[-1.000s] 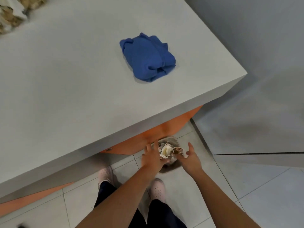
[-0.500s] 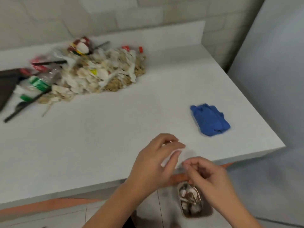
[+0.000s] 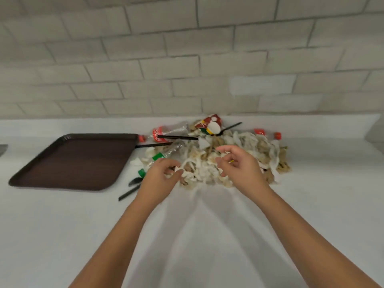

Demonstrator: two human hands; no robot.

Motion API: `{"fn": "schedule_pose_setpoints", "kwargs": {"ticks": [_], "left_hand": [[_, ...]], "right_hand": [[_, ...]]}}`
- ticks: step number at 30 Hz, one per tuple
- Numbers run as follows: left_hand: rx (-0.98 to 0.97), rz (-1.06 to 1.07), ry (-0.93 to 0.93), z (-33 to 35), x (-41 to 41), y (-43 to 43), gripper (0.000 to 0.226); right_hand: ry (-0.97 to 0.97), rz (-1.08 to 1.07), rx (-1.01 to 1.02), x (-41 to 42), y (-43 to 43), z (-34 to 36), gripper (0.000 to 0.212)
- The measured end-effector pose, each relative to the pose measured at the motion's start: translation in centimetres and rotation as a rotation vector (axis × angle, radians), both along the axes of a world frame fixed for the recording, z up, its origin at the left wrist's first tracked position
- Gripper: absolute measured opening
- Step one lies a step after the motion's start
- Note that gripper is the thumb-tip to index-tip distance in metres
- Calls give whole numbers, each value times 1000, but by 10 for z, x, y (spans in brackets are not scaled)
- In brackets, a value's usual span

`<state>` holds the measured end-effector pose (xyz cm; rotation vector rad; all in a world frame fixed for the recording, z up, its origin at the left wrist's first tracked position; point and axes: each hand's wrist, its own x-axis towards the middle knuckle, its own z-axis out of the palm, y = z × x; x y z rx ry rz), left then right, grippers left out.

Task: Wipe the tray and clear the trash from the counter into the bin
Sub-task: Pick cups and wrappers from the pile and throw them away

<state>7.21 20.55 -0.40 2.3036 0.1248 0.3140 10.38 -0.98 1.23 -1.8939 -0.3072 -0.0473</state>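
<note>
A: Entry, head view. Which step is in hand?

B: Judged as trash clearing — another grab at the heap. The trash pile [image 3: 224, 156] lies on the white desk [image 3: 207, 235], far side, close to the tiled wall [image 3: 187, 59]. It is mostly crumpled paper and food scraps, with clear bottles [image 3: 166, 133], a red paper cup [image 3: 211, 123] and black plastic cutlery [image 3: 176, 137] mixed in at the far and left edges.

A: Hands?

B: Left hand [image 3: 159, 180] is at the near-left edge of the pile, fingers curled in and pinching a strip of white paper. Right hand [image 3: 242, 166] is over the near-right part, fingers spread and bent, nothing clamped that I can see; whether it touches the paper is unclear from the blur.

A: Tray?

B: Brown tray [image 3: 68, 163] sits left of the pile, flat on the desk, bare. Its far-right corner is just beside a bottle cap and a black utensil. No cloth or bin in view.

A: Next move?

B: Probably both hands close from either side on a clump of paper and lift it — loose scraps could drop from underneath, so cup low. The bottles and cutlery look like separate grabs. The tray wipe I cannot judge as done or not.
</note>
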Motion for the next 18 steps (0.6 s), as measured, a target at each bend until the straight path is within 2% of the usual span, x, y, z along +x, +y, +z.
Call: {"fn": "schedule_pose_setpoints", "kwargs": {"ticks": [5,8,10,13,15,18], "left_hand": [[-20,160,87,-14,63,87,8],[103,188,175,-30,102,122,25],[203,158,311,-44,125,133,40],[252,121,518,-60,146,137,60],[315,119,523,-69,151,136,66],[366,124,373,-80,150,132,57]], "right_hand": [[-50,-35,-88,61,51,-9,23],[-74,-120,-189,96,66,-17,29],[-67,-159,-258,112,70,-22,30],[-101,-136,-343,121,80,-29,28],[-155,-45,-399,123,97,-27,28],[-254,103,-492,129,137,-21,27]]}}
